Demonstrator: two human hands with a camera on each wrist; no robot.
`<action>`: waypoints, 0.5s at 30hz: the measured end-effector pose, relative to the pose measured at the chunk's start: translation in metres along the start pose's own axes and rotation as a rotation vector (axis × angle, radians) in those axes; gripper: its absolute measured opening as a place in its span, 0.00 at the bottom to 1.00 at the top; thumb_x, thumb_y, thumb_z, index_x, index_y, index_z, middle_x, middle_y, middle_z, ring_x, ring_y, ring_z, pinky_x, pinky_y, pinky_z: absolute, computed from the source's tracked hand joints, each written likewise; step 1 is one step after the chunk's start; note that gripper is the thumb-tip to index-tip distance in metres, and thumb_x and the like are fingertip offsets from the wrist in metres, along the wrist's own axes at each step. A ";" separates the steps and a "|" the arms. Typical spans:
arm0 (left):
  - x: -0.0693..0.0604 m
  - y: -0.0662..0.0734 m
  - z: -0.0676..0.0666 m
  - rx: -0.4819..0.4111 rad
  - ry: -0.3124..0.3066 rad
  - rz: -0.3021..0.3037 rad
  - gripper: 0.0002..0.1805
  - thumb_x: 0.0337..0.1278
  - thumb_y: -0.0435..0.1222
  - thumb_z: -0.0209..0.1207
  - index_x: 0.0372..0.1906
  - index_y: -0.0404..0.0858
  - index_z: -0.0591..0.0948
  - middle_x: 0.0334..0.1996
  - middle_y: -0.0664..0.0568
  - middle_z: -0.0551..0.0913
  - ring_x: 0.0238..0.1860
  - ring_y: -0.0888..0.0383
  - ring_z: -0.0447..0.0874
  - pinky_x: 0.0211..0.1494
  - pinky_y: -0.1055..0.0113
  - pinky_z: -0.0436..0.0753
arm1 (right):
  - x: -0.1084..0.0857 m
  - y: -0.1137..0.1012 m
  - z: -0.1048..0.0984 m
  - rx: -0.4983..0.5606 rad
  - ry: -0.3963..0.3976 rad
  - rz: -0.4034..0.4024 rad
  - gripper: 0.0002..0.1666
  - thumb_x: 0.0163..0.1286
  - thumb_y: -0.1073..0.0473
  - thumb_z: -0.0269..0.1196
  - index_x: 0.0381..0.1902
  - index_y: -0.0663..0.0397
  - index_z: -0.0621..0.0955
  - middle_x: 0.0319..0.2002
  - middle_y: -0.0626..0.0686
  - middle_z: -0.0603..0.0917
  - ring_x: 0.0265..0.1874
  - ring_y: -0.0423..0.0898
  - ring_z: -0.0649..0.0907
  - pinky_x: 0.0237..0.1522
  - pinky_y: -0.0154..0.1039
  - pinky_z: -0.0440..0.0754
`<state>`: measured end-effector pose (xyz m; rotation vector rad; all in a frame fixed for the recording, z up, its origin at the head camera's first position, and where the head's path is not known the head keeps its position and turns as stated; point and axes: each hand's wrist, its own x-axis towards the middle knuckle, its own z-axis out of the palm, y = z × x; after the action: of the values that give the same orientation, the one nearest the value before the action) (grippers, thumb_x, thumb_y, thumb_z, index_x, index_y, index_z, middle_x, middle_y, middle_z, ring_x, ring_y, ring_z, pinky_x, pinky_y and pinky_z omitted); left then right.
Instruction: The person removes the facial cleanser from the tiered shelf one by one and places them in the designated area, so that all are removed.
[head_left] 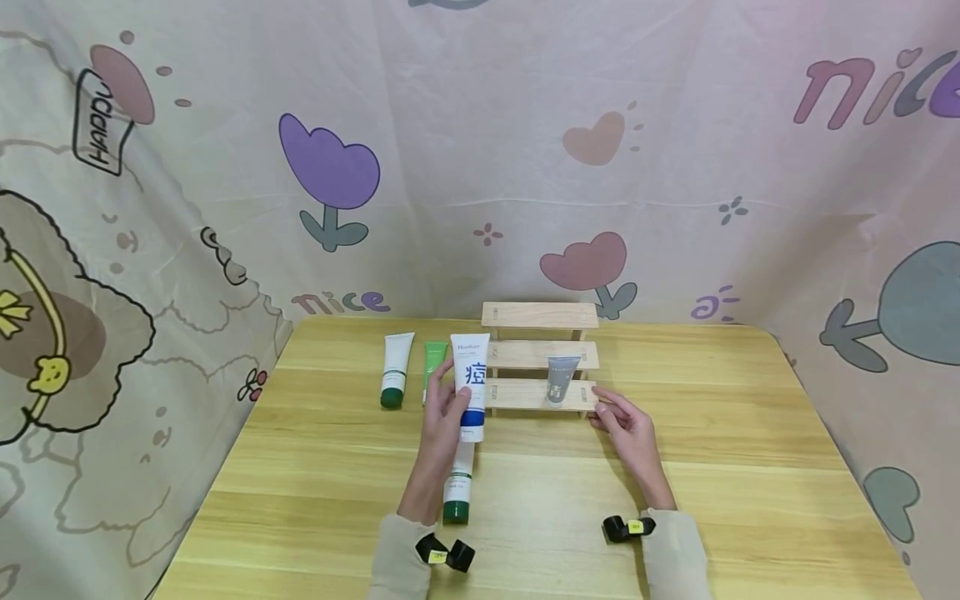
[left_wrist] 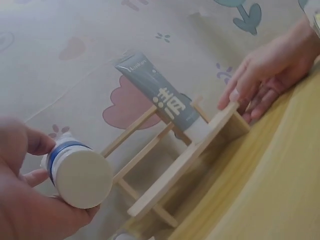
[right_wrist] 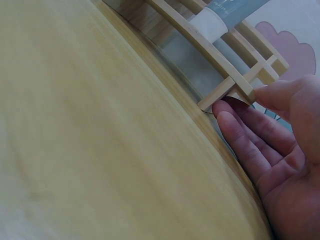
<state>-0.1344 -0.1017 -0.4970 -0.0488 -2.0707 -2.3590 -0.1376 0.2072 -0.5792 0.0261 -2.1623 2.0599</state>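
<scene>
My left hand [head_left: 442, 417] holds a white squeeze tube [head_left: 471, 375] with blue lettering and a blue band, its cap pointing down. In the left wrist view the cap's round end [left_wrist: 84, 176] faces the camera, between thumb and fingers. My right hand [head_left: 628, 429] grips the right end of the lowest step of a three-step wooden display rack [head_left: 525, 395]. The right wrist view has the thumb at the step's end and the fingers [right_wrist: 242, 137] beneath it. A grey tube [head_left: 561, 379] stands cap down on that lowest step, towards its right side.
A white tube with a green cap [head_left: 396, 371] and a green tube [head_left: 434, 358], partly hidden by my left hand, are left of the rack. Another green-capped white tube [head_left: 457, 492] is nearer the front, beside my left forearm. A patterned cloth [head_left: 465, 167] hangs behind the wooden table [head_left: 315, 467].
</scene>
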 end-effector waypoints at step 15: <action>-0.022 -0.005 -0.024 0.161 0.084 -0.086 0.34 0.74 0.39 0.59 0.79 0.53 0.60 0.55 0.42 0.80 0.53 0.49 0.81 0.57 0.60 0.80 | 0.000 0.002 0.000 0.004 -0.014 -0.016 0.20 0.79 0.65 0.57 0.65 0.67 0.78 0.47 0.73 0.85 0.43 0.48 0.89 0.48 0.39 0.86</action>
<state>-0.1134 -0.1248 -0.5059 0.1398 -2.2568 -2.1872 -0.1376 0.2078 -0.5810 0.0583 -2.1584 2.0620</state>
